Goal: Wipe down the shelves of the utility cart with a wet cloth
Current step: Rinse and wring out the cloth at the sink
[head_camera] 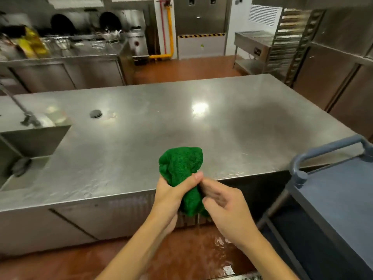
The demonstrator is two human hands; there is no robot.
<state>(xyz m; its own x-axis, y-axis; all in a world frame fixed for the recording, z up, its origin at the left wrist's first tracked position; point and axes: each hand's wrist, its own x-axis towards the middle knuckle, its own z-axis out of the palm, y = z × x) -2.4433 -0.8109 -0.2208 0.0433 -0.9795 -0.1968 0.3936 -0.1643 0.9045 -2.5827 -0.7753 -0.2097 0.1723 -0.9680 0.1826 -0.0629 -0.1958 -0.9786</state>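
A bunched green cloth [180, 164] is held in front of the steel worktable's near edge. My left hand [171, 196] grips its middle, thumb across the front. My right hand [226, 205] wraps around the cloth's lower part from the right. Water streams down from the cloth toward the floor. The blue-grey utility cart [339, 195] stands at the lower right, its top shelf and rounded handle [327, 148] in view; its lower shelves are mostly hidden.
A large steel worktable [161, 122] fills the middle, with a sink basin [30, 146] and faucet at its left end. Wet red-brown floor [191, 257] lies below my hands. Steel counters, a stove line and a tray rack stand along the back and right.
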